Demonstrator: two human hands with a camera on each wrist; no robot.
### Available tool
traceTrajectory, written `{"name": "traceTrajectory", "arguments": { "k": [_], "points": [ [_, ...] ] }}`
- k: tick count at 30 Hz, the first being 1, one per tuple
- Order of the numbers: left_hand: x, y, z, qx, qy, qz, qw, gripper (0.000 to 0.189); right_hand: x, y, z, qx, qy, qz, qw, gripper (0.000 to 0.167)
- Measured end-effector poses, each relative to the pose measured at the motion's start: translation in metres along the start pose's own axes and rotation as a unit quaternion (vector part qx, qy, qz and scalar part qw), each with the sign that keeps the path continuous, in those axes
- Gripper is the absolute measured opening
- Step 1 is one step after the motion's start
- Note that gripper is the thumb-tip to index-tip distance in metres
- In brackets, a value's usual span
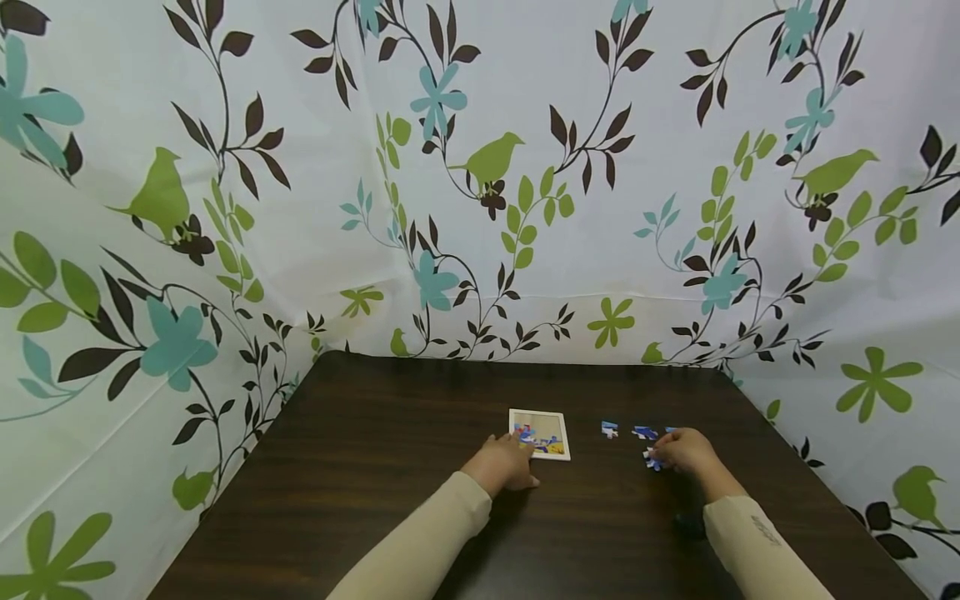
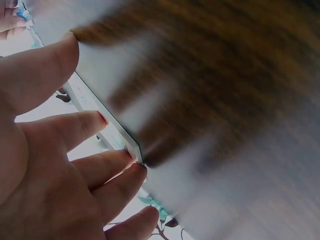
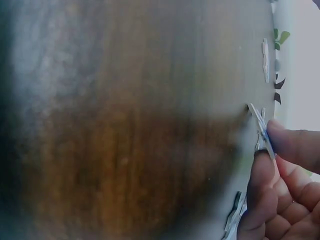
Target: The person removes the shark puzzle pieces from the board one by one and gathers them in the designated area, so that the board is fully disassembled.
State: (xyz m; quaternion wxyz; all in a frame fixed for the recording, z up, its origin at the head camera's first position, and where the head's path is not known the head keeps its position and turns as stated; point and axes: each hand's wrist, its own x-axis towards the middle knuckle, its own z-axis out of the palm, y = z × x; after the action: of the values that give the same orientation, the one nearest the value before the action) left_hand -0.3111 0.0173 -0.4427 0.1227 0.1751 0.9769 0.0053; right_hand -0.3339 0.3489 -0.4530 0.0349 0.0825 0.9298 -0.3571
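A small jigsaw tray (image 1: 566, 437) with a pale rim lies on the dark table, partly filled with coloured pieces. At its left side rests my left hand (image 1: 504, 463), fingers extended. In the left wrist view, the fingertips (image 2: 135, 172) of that hand touch the edge of the tray (image 2: 112, 120), and the thumb reaches down to the tabletop. My right hand (image 1: 688, 451) pinches a blue and white puzzle piece (image 1: 652, 459) between thumb and finger. The right wrist view shows this puzzle piece (image 3: 261, 127) tilted, one end close to the table.
Two loose puzzle pieces, one blue and white (image 1: 609, 429) and one mostly blue (image 1: 644, 432), lie between tray and right hand. Another piece (image 1: 670, 430) is partly hidden behind the right hand. A patterned curtain (image 1: 480, 217) stands behind the dark table (image 1: 390, 417).
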Motion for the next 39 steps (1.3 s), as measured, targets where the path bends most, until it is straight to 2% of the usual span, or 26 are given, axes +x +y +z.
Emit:
{"name": "traceTrajectory", "arguments": {
  "k": [5, 10, 24, 27, 31, 34, 39],
  "points": [
    [0.001, 0.000, 0.001, 0.002, 0.001, 0.000, 1.0000, 0.065, 0.003, 0.000, 0.000, -0.050, 0.015, -0.006, 0.9986, 0.019],
    [-0.002, 0.000, 0.000, 0.001, 0.001, 0.000, 1.0000, 0.065, 0.004, 0.000, 0.000, -0.077, 0.015, -0.014, 0.9968, 0.017],
    [-0.001, -0.001, 0.001, -0.008, -0.002, -0.001, 1.0000, 0.065, 0.003, -0.002, 0.002, -0.083, 0.020, -0.006, 0.9964, 0.015],
    [0.000, -0.002, 0.001, -0.007, -0.003, 0.001, 1.0000, 0.065, 0.003, -0.012, 0.003, -0.082, 0.028, -0.027, 0.9958, 0.016],
    [-0.001, -0.002, 0.001, -0.011, 0.000, -0.001, 0.9999, 0.065, 0.007, -0.037, 0.013, -0.076, 0.034, -0.055, 0.9950, 0.019],
    [-0.001, -0.003, 0.001, -0.019, -0.001, -0.001, 0.9998, 0.065, 0.012, -0.059, 0.029, -0.066, 0.030, -0.067, 0.9951, 0.019],
    [0.000, -0.003, 0.002, -0.025, -0.004, 0.004, 0.9997, 0.066, 0.023, -0.095, 0.067, -0.049, 0.015, -0.076, 0.9958, 0.016]
  ]
}}
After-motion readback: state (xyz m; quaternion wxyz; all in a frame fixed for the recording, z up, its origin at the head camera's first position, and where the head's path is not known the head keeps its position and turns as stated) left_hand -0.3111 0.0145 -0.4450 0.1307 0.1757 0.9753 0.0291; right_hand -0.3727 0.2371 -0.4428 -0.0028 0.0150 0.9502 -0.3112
